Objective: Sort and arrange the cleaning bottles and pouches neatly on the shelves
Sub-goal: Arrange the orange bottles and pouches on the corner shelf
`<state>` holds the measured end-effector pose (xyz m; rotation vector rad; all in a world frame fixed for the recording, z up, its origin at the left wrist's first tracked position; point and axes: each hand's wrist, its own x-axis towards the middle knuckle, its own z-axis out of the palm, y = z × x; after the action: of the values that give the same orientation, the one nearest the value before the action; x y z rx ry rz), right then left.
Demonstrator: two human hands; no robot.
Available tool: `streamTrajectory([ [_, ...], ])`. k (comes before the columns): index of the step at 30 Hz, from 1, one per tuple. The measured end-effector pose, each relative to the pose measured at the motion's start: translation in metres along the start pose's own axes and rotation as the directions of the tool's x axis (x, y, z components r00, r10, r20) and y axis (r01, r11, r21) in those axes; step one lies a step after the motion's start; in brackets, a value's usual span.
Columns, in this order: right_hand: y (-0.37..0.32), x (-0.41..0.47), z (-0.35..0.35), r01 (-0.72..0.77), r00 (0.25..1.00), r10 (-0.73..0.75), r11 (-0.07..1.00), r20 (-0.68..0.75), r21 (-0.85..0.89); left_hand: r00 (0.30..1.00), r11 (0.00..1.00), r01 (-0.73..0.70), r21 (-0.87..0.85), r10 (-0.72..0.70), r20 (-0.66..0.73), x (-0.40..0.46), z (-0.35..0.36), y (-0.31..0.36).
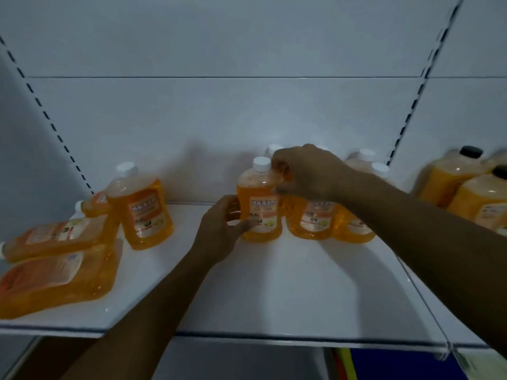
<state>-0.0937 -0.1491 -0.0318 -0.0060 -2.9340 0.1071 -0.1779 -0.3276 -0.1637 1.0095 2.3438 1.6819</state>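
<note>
An orange cleaning bottle (259, 198) with a white cap stands upright mid-shelf. My left hand (222, 229) grips its lower left side, thumb across the label. My right hand (304, 174) curls round its right shoulder from above. More upright orange bottles (312, 220) stand packed right beside and behind it, partly hidden by my right hand and forearm. Another upright bottle (142, 209) stands apart to the left. Orange pouches (57, 275) and a lying bottle (93, 205) rest at the far left of the white shelf (274, 292).
Larger orange bottles with black caps (461, 176) stand on the neighbouring shelf section at the right. Slotted uprights (411, 111) frame the white back panel. Below the shelf's front edge, blue and yellow items (384, 363) show.
</note>
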Motion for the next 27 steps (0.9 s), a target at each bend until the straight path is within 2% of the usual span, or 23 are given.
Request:
streamTrajectory([
  [6, 0.012, -0.003, 0.004, -0.105, 0.994, 0.102, 0.988, -0.035, -0.111, 0.999, 0.999, -0.006, -0.054, 0.008, 0.039, 0.023, 0.02, -0.006],
  [10, 0.016, -0.004, 0.011, -0.135, 0.991, 0.134, 0.987, -0.021, -0.084, 0.999, 0.996, 0.016, -0.088, -0.012, 0.037, 0.027, 0.025, -0.015],
  [14, 0.013, -0.003, 0.01, -0.132, 0.989, 0.132, 0.991, -0.065, -0.007, 1.0, 0.999, 0.015, -0.029, -0.014, 0.015, 0.025, 0.027, -0.019],
  [19, -0.01, 0.014, 0.006, -0.001, 0.974, 0.008, 1.0, -0.228, 0.03, 0.995, 0.996, 0.038, 0.076, -0.031, -0.094, 0.006, 0.006, -0.021],
  [24, -0.053, 0.046, 0.026, 0.176, 0.971, -0.157, 0.98, -0.177, 0.092, 0.975, 0.968, 0.038, 0.25, 0.019, -0.222, -0.032, -0.042, -0.02],
  [27, -0.083, 0.072, 0.04, 0.249, 0.963, -0.227, 0.955, -0.144, 0.16, 0.929, 0.928, 0.051, 0.37, 0.092, -0.357, -0.053, -0.076, -0.018],
])
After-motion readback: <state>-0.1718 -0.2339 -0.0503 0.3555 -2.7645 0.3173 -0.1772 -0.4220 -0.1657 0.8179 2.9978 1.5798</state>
